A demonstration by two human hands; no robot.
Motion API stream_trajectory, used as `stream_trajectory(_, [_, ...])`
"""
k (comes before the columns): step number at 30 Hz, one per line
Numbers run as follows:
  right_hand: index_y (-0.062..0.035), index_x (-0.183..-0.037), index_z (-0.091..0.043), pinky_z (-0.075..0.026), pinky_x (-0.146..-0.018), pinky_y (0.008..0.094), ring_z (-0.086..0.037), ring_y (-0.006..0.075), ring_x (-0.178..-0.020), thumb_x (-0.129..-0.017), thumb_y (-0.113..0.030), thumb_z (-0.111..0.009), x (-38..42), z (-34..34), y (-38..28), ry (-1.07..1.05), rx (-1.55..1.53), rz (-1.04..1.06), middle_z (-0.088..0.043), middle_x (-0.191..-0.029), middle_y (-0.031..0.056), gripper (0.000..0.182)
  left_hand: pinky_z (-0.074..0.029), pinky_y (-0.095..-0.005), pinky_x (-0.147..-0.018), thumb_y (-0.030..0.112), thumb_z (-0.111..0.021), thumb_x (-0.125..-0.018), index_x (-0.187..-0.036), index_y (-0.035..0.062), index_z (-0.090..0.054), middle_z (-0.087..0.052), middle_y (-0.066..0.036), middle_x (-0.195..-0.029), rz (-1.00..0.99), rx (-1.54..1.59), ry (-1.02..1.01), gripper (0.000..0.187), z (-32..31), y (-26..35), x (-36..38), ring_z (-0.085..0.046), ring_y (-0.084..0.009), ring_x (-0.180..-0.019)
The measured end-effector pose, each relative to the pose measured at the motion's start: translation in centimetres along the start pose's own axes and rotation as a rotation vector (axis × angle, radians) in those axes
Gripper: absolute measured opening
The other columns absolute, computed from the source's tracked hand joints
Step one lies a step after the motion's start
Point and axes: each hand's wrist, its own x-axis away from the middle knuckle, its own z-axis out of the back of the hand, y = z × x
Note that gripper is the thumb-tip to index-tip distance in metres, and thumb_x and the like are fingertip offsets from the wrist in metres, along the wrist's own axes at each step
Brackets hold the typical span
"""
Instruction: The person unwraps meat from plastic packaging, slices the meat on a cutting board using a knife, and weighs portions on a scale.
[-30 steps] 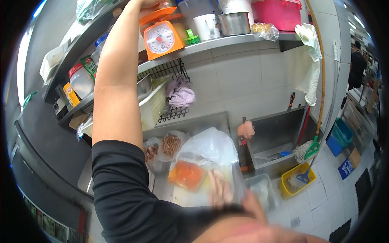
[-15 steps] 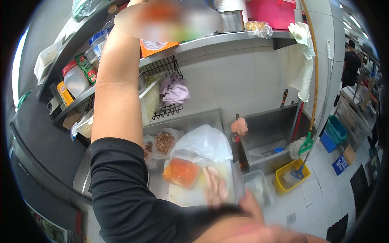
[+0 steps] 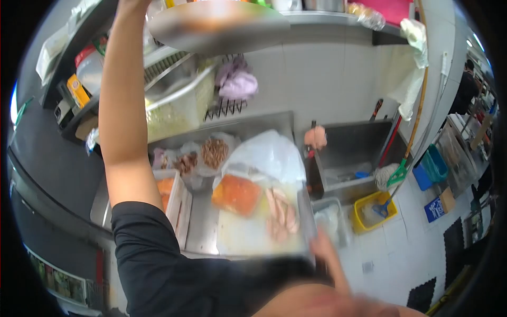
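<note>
My left arm stretches up towards the shelf, and its hand lies past the top edge. Low at the right, my right hand [image 3: 323, 246] is smeared by motion beside the cutting board [image 3: 240, 240]; its finger state and any held thing cannot be made out. On the board lie pale raw meat strips [image 3: 282, 214] and an orange block in clear wrap [image 3: 236, 195]. A white plastic bag [image 3: 269, 156] covers the board's far part. Further left are bags of brownish chopped pieces [image 3: 215, 153] and a white tray [image 3: 182, 219] with orange pieces.
A translucent tub [image 3: 182, 108] stands near the wire rack with a purple cloth [image 3: 237, 82]. The metal shelf [image 3: 322, 19] runs above. At right are a sink [image 3: 364, 148], poles, a yellow bucket [image 3: 372, 211] and a person [image 3: 466, 90] further off. A blurred oval hides part of the shelf.
The view has shifted, and the shelf sits higher in it. My left arm has moved left and up, uncovering the tub and the white tray. My right hand stays near the board's right side.
</note>
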Motion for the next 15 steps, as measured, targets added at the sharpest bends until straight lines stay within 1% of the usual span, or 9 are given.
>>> stream_trajectory(2, [0.001, -0.119, -0.055, -0.052, -0.066, 0.044, -0.068, 0.0341, -0.068, -0.084, -0.016, -0.053, -1.3, 0.4, -1.6, -0.24, -0.166, -0.21, -0.066, -0.079, 0.0232, 0.04, -0.052, -0.0344, -0.078, 0.02, -0.077, -0.075, -0.107, 0.0097, -0.065, -0.066, -0.008, -0.101, 0.034, -0.009, -0.067, 0.035, 1.4, 6.1, 7.5, -0.063, -0.0193, -0.094])
stream_trajectory(3, [0.0015, -0.123, -0.054, -0.052, -0.065, 0.0439, -0.067, 0.0349, -0.068, -0.084, -0.016, -0.053, -1.8, 0.5, -2.7, -0.305, -0.257, -0.321, -0.066, -0.079, 0.0239, 0.043, -0.053, -0.0317, -0.081, 0.023, -0.076, -0.078, -0.115, 0.0011, -0.061, -0.066, -0.006, -0.094, 0.203, -0.213, -0.255, 0.045, 6.7, 3.5, 10.0, -0.066, -0.0166, -0.085])
stream_trajectory(5, [0.0042, -0.127, -0.05, -0.053, -0.073, 0.0449, -0.067, 0.0384, -0.077, -0.085, -0.015, -0.052, -2.5, 0.0, -3.8, -0.41, -0.196, -0.402, -0.066, -0.087, 0.0262, 0.047, -0.047, -0.0355, -0.095, 0.029, -0.078, -0.067, -0.132, 0.0043, -0.05, -0.057, -0.008, -0.121, 0.474, 0.163, -0.523, 0.076, 8.1, 6.5, 20.3, -0.059, -0.0211, -0.111])
stream_trajectory(6, [0.0043, -0.126, -0.049, -0.051, -0.082, 0.0459, -0.065, 0.0432, -0.091, -0.086, -0.016, -0.053, -2.4, -2.2, -1.4, -0.357, -0.14, -0.267, -0.065, -0.096, 0.0287, 0.046, -0.044, -0.0354, -0.099, 0.033, -0.078, -0.062, -0.132, 0.0053, -0.051, -0.053, -0.007, -0.123, 0.733, 0.388, -0.456, 0.08, 7.9, 7.9, 25.9, -0.054, -0.0203, -0.116])
stream_trajectory(7, [0.0022, -0.123, -0.05, -0.049, -0.086, 0.0467, -0.061, 0.0457, -0.099, -0.086, -0.016, -0.054, -2.6, -1.2, -4.1, -0.366, -0.212, -0.276, -0.063, -0.102, 0.0302, 0.042, -0.044, -0.0312, -0.094, 0.016, -0.083, -0.062, -0.127, 0.0078, -0.051, -0.057, -0.003, -0.11, 1.037, 0.586, -0.496, 0.072, 8.5, 8.7, 30.5, -0.056, -0.0159, -0.105])
stream_trajectory(8, [0.0011, -0.122, -0.05, -0.049, -0.085, 0.0469, -0.062, 0.0454, -0.098, -0.086, -0.016, -0.055, -3.0, -1.2, -4.9, -0.403, -0.189, -0.29, -0.063, -0.101, 0.0299, 0.041, -0.044, -0.0291, -0.092, 0.01, -0.081, -0.064, -0.126, 0.0102, -0.051, -0.056, -0.003, -0.11, 1.413, 0.707, -0.448, 0.069, 9.3, 9.5, 36.8, -0.055, -0.0143, -0.103])
stream_trajectory(11, [-0.0014, -0.123, -0.051, -0.049, -0.083, 0.0476, -0.062, 0.0457, -0.096, -0.086, -0.015, -0.055, -2.7, -2.2, -5.9, -0.483, -0.205, -0.316, -0.064, -0.098, 0.0291, 0.039, -0.046, -0.0303, -0.09, 0.01, -0.083, -0.068, -0.122, 0.0101, -0.052, -0.059, -0.006, -0.108, 2.074, 0.499, -0.232, 0.062, 11.6, 12.7, 54.2, -0.057, -0.0135, -0.1])
stream_trajectory(14, [-0.0004, -0.123, -0.05, -0.049, -0.082, 0.0497, -0.062, 0.0478, -0.093, -0.087, -0.015, -0.055, -2.4, -3.6, -7.0, -0.579, -0.164, -0.351, -0.064, -0.095, 0.0304, 0.039, -0.047, -0.0349, -0.09, 0.019, -0.086, -0.07, -0.121, 0.0077, -0.052, -0.059, -0.012, -0.11, 2.14, 0.275, -0.256, 0.063, 11.4, 16.6, 60.8, -0.056, -0.0198, -0.102])
stream_trajectory(15, [-0.0004, -0.123, -0.05, -0.049, -0.082, 0.0497, -0.062, 0.0478, -0.093, -0.087, -0.015, -0.055, -2.1, -4.5, -6.8, -0.602, -0.16, -0.381, -0.064, -0.095, 0.0304, 0.039, -0.047, -0.0369, -0.091, 0.024, -0.084, -0.073, -0.12, 0.0064, -0.052, -0.057, -0.015, -0.109, 1.892, -0.105, -0.503, 0.06, 10.8, 18.0, 61.8, -0.055, -0.0236, -0.104])
